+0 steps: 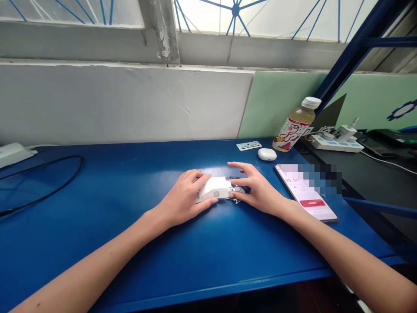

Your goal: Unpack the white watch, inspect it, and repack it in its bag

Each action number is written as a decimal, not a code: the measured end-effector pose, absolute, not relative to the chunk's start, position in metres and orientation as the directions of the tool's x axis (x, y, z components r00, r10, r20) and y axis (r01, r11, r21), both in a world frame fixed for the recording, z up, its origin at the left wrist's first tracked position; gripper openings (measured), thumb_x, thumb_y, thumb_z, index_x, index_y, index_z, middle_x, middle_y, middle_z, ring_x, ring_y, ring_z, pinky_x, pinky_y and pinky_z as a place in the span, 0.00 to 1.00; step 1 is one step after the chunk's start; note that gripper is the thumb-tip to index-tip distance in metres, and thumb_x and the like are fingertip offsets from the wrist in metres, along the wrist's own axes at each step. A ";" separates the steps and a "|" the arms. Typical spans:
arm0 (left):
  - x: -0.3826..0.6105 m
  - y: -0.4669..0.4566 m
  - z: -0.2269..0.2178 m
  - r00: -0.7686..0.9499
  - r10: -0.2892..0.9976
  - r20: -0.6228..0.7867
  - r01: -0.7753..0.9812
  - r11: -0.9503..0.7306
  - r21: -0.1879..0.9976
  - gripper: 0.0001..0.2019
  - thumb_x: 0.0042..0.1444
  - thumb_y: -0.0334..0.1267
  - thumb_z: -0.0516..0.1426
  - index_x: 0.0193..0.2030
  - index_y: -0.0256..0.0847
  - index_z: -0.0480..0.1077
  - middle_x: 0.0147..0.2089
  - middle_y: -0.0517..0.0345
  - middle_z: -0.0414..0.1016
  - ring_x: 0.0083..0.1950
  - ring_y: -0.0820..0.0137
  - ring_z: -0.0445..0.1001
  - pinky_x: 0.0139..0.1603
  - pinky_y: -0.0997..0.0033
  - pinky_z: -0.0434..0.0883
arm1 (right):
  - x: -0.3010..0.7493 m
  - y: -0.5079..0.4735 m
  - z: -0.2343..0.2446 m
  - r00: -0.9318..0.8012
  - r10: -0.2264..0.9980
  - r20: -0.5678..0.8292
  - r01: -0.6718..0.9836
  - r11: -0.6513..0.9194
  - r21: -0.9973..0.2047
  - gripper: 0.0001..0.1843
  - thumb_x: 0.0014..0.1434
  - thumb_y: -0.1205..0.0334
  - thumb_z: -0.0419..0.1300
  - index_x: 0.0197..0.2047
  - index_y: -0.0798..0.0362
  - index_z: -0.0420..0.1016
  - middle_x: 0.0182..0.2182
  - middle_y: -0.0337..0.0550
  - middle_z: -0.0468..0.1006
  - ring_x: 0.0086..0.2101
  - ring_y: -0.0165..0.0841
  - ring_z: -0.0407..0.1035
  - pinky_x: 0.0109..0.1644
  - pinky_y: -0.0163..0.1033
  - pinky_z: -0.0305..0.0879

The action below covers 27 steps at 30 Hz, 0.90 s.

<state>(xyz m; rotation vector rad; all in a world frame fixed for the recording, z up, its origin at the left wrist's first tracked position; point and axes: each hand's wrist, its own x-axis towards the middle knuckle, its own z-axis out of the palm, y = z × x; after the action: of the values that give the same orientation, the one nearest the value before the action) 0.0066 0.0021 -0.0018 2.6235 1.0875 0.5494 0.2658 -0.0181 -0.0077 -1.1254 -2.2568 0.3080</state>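
A small white box (215, 188) with printed marks lies on the blue table, and clear, shiny plastic shows around its right end. My left hand (187, 193) is closed round the box's left part, thumb along the near side and fingers over the far side. At the other end, my right hand (257, 187) grips with index finger and thumb, its other fingers raised and spread. Between that thumb and index finger, a small whitish piece and crumpled clear plastic (239, 190) show; what the piece is, I cannot make out.
To the right lie a phone (306, 195), a white earbud case (267, 154) and a small printed card (249, 145). Behind them stands a drink bottle (295, 126) beside a blue metal post and a power strip (337, 142). A black cable (65, 184) loops at the left.
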 end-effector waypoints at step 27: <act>0.005 0.007 -0.002 0.646 0.708 0.284 0.624 -0.705 0.337 0.28 0.59 0.54 0.59 0.62 0.43 0.67 0.57 0.42 0.67 0.61 0.48 0.65 0.56 0.47 0.70 | 0.274 -0.018 0.005 -0.565 0.790 0.238 0.674 0.609 -0.418 0.14 0.65 0.58 0.58 0.53 0.53 0.72 0.61 0.57 0.68 0.56 0.46 0.68 0.57 0.52 0.70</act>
<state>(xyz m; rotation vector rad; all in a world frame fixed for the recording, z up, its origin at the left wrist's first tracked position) 0.0050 0.0071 -0.0024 2.6572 1.0894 0.5914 0.2743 -0.0181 0.0055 -1.1691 -2.4357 0.3939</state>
